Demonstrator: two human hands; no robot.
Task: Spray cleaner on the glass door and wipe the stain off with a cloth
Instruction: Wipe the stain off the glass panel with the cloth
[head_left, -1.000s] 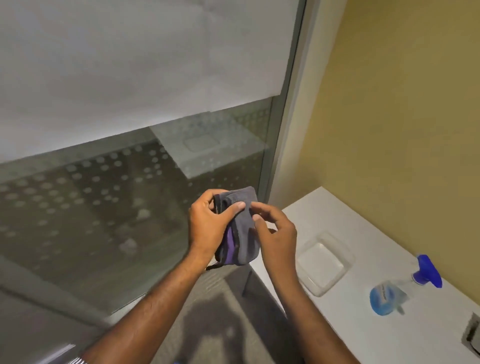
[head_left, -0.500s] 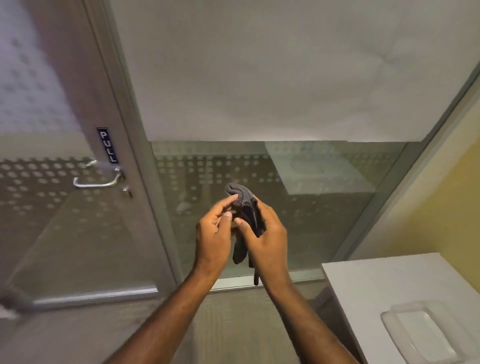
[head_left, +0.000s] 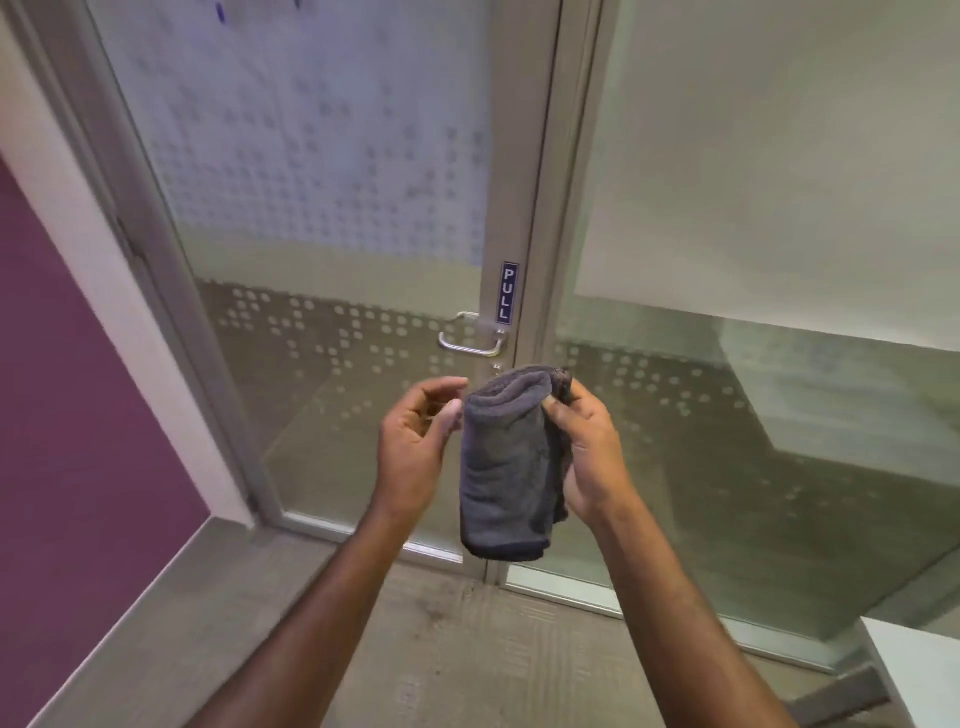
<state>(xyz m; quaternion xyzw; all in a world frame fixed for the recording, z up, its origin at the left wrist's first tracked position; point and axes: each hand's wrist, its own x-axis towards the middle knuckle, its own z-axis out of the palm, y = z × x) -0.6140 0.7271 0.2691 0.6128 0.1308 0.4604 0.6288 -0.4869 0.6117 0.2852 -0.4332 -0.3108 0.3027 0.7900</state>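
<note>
A folded grey cloth (head_left: 506, 467) hangs in front of me, pinched at its upper right corner by my right hand (head_left: 587, 452). My left hand (head_left: 415, 447) is just left of the cloth, fingers curled and apart, its thumb brushing the cloth's edge. Behind them stands the glass door (head_left: 322, 218) with a dotted frosted pattern, a metal lever handle (head_left: 470, 338) and a blue PULL label (head_left: 508, 293). The spray bottle is out of view.
A fixed glass panel (head_left: 753, 395) with a white blind behind it is right of the door. A purple wall (head_left: 67, 415) lies on the left. A white counter corner (head_left: 914, 665) shows at the bottom right. Grey carpet (head_left: 457, 649) covers the floor.
My view has swung left from the counter and side panel to the door. The cloth has been unrolled to hang longer, and my left hand has loosened off it.
</note>
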